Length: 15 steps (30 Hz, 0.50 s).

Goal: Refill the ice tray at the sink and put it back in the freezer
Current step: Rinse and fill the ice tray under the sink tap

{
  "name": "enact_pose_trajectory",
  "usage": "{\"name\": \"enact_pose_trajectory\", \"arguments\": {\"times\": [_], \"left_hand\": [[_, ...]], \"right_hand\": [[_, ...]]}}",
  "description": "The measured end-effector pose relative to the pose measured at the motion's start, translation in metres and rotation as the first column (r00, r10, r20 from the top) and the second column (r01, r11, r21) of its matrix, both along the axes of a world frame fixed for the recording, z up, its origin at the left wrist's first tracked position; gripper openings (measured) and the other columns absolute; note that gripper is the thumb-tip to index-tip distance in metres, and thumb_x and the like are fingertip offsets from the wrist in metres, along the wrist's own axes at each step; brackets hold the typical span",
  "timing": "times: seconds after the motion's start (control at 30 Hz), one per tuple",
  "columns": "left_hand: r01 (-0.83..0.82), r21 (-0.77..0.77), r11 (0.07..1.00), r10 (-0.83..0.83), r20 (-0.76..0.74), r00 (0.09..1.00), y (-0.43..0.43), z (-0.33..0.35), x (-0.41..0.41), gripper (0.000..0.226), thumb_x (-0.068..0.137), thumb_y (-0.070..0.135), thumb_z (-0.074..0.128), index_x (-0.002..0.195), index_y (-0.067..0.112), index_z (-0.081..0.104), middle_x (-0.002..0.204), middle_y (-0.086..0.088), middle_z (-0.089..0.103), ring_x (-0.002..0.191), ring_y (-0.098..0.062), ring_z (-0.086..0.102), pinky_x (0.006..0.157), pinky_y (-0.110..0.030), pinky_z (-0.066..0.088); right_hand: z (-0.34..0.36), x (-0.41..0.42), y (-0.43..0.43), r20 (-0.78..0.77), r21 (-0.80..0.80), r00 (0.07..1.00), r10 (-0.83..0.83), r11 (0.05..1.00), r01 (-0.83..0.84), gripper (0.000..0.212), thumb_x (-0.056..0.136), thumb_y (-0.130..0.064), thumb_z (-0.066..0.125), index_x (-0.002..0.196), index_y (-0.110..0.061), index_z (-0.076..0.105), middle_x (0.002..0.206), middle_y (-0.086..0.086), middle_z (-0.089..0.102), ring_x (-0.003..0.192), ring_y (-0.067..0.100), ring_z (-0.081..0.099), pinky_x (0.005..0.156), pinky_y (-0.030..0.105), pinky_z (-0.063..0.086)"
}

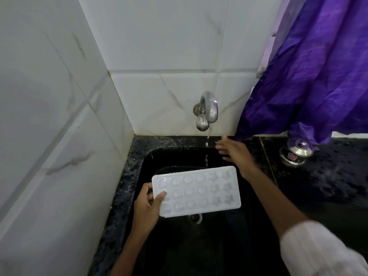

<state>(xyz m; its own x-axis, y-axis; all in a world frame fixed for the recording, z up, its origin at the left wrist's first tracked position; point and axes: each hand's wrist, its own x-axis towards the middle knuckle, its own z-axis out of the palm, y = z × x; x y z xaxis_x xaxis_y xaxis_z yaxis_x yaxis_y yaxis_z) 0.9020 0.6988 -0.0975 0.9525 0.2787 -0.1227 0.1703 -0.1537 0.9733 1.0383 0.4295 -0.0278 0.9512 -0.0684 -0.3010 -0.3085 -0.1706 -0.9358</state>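
While the left hand grips its short end, the translucent white plastic ice tray hangs over the black sink. Its moulds are rounded and star-shaped. Right hand fingers spread wide, holding nothing.

Corner where two walls meet: white marble-look tiles, grey veining, grimy grout at the corner joint. Purple curtain hangs on the right, hem reaching down to the black speckled stone tabletop. Small lidded steel pot sits there, just under the hem. Light dim, flat.
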Motion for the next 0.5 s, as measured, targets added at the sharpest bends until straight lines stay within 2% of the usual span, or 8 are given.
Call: {"name": "enact_pose_trajectory", "arguments": {"times": [0.1,0.17,0.23,0.27,0.33,0.4,0.47,0.5], "left_hand": [[-0.030,-0.016,0.999,0.030,0.002,1.000,-0.003,0.003,0.005,0.016,0.094,0.009,0.066,0.101,0.023,0.060,0.090,-0.004,0.078,0.081,-0.020,0.076,0.072,-0.050,0.062],[0.001,-0.015,1.000,0.000,0.008,1.000,-0.009,0.005,0.010,0.015,0.095,0.012,0.066,0.103,0.022,0.059,0.092,-0.005,0.077,0.084,-0.021,0.076,0.072,-0.047,0.062],[0.060,0.046,0.997,-0.061,0.016,0.998,-0.016,0.010,0.017,0.013,0.095,0.017,0.065,0.105,0.020,0.058,0.096,-0.003,0.076,0.089,-0.017,0.074,0.075,-0.043,0.062],[0.082,0.105,0.991,-0.085,0.026,0.996,-0.020,0.013,0.021,0.010,0.096,0.020,0.065,0.103,0.020,0.059,0.096,0.000,0.074,0.089,-0.014,0.072,0.076,-0.037,0.060],[0.086,0.234,0.968,-0.108,0.085,0.990,-0.026,0.020,0.029,0.009,0.096,0.025,0.065,0.088,0.022,0.061,0.086,0.004,0.070,0.081,-0.012,0.068,0.070,-0.021,0.051],[0.027,0.334,0.942,-0.092,0.182,0.979,-0.032,0.027,0.034,0.011,0.094,0.024,0.067,0.083,0.024,0.067,0.083,0.007,0.070,0.078,-0.006,0.066,0.067,-0.015,0.046],[-0.031,0.382,0.924,-0.078,0.267,0.961,-0.037,0.034,0.037,0.005,0.092,0.022,0.070,0.089,0.019,0.073,0.086,0.009,0.072,0.081,-0.002,0.068,0.070,-0.016,0.050],[-0.044,0.399,0.916,-0.078,0.284,0.956,-0.039,0.034,0.038,0.005,0.091,0.021,0.071,0.091,0.018,0.074,0.085,0.009,0.073,0.080,-0.001,0.068,0.071,-0.017,0.052]], "right_hand": [[-0.028,-0.060,-0.032,0.044,0.067,0.997,0.056,0.996,-0.058,0.051,0.087,-0.068,0.052,0.107,-0.027,0.074,0.103,-0.008,0.076,0.096,0.007,0.072,0.077,0.022,0.056],[-0.041,-0.087,-0.041,0.075,0.057,0.990,0.116,0.991,-0.120,0.042,0.088,-0.058,0.058,0.109,-0.025,0.074,0.103,-0.006,0.076,0.094,0.010,0.073,0.075,0.023,0.057],[-0.049,-0.098,-0.045,0.140,-0.031,0.984,0.113,0.993,-0.110,0.025,0.088,-0.044,0.066,0.105,-0.028,0.074,0.099,-0.006,0.077,0.090,0.011,0.074,0.070,0.021,0.057],[-0.051,-0.097,-0.047,0.170,-0.080,0.982,0.083,0.994,-0.070,0.016,0.088,-0.036,0.069,0.102,-0.030,0.073,0.097,-0.007,0.077,0.089,0.010,0.073,0.071,0.023,0.058],[-0.049,-0.094,-0.054,0.222,-0.153,0.975,-0.020,0.987,0.055,0.011,0.088,-0.025,0.072,0.099,-0.027,0.072,0.092,-0.008,0.076,0.088,0.010,0.072,0.078,0.031,0.058],[-0.043,-0.092,-0.061,0.322,-0.142,0.939,-0.123,0.974,0.176,0.013,0.086,-0.023,0.074,0.098,-0.028,0.071,0.089,-0.014,0.075,0.086,0.005,0.070,0.078,0.021,0.055],[-0.037,-0.093,-0.065,0.434,-0.137,0.887,-0.160,0.961,0.240,0.014,0.086,-0.024,0.074,0.096,-0.032,0.068,0.091,-0.019,0.072,0.085,-0.001,0.068,0.073,0.009,0.050],[-0.037,-0.094,-0.067,0.459,-0.154,0.875,-0.155,0.956,0.250,0.012,0.086,-0.025,0.074,0.094,-0.030,0.067,0.090,-0.017,0.072,0.084,0.000,0.068,0.071,0.010,0.051]]}}
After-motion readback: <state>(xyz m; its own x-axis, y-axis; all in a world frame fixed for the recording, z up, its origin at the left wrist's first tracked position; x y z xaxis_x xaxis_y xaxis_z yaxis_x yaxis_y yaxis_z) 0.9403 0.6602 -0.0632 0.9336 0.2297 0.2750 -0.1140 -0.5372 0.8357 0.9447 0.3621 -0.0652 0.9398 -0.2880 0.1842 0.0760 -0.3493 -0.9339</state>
